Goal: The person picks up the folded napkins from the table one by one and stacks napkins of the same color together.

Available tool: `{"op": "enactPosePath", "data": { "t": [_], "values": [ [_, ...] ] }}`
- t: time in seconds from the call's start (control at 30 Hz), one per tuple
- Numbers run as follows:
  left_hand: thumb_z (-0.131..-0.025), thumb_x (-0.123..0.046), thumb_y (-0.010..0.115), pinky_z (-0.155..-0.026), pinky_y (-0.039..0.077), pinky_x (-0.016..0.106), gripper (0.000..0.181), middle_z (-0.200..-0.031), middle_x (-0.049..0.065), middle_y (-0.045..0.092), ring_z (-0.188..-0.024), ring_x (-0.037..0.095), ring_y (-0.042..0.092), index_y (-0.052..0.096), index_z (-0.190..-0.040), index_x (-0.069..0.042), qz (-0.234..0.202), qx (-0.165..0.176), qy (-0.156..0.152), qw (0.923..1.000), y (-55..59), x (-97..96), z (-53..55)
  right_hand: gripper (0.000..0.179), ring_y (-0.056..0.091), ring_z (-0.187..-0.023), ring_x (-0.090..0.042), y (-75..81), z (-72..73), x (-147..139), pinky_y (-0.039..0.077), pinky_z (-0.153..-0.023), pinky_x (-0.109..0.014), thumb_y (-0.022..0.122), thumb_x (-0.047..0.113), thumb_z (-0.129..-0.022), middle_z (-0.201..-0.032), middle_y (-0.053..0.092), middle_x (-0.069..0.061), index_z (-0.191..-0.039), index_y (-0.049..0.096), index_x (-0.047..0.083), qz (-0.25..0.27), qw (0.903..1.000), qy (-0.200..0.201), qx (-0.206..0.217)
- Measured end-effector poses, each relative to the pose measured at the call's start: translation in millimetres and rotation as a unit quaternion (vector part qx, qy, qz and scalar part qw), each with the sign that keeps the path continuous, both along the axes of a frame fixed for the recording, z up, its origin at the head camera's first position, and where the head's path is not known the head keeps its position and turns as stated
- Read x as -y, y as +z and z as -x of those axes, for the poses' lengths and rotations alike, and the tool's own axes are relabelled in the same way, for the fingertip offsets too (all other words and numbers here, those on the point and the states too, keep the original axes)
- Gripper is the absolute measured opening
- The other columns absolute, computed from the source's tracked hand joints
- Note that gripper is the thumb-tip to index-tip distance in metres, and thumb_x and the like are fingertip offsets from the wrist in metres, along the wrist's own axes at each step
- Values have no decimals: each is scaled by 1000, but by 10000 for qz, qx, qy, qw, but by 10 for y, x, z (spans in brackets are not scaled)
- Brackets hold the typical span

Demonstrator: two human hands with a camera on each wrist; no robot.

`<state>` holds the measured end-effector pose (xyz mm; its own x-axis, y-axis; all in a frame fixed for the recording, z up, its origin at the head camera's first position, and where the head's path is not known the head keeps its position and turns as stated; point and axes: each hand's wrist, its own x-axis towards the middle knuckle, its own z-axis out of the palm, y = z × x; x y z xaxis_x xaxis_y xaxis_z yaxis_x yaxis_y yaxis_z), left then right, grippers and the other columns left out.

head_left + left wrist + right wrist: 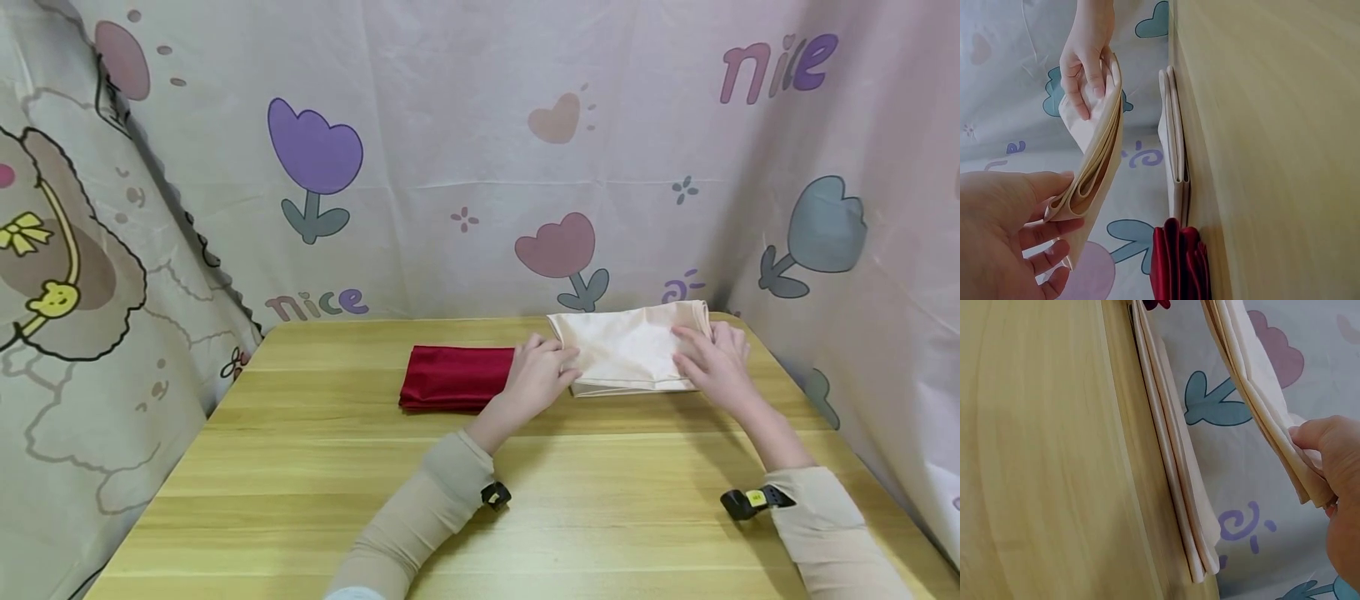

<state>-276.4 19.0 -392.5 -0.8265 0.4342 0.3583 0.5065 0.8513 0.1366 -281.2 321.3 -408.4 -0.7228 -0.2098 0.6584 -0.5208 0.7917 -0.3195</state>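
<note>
A folded cream cloth (630, 346) is held up off the table between both hands, its stacked layers showing at the edge in both wrist views. My left hand (536, 373) pinches its left end between thumb and fingers. At the other end, my right hand (716, 365) grips the cloth with the thumb on the near face and fingers behind. Below it another folded cream cloth (1172, 144) lies flat on the table, apart from the held one. A folded dark red cloth (456, 379) rests to its left, partly hidden by the left hand in the head view.
The wooden table (300, 500) runs up to a pale printed curtain (450, 150) at the back and sides. Dark wrist cameras are strapped over both sleeves.
</note>
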Motion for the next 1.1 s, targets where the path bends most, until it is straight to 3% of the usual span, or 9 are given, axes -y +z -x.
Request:
{"op": "enactPosePath", "data": {
  "t": [0.53,1.1],
  "values": [
    [-93,-45,61,-81,41,30,37,-120,-9,67,-110,16,51,65,-127,-33,-89,300,146,9994,-91,-190,85,42,30,-106,-49,-73,66,-88,19,-86,-61,69,3,-82,-110,43,-31,-122,59,0,-303,9982,-302,416],
    [-96,-27,61,-79,41,31,34,-122,-7,66,-120,21,51,64,-130,-31,-99,877,318,9956,-238,-345,161,46,31,-112,-52,-153,211,-139,21,-86,-62,69,3,-82,-117,43,-33,-126,57,1,-697,9946,-505,572]
  ]
}}
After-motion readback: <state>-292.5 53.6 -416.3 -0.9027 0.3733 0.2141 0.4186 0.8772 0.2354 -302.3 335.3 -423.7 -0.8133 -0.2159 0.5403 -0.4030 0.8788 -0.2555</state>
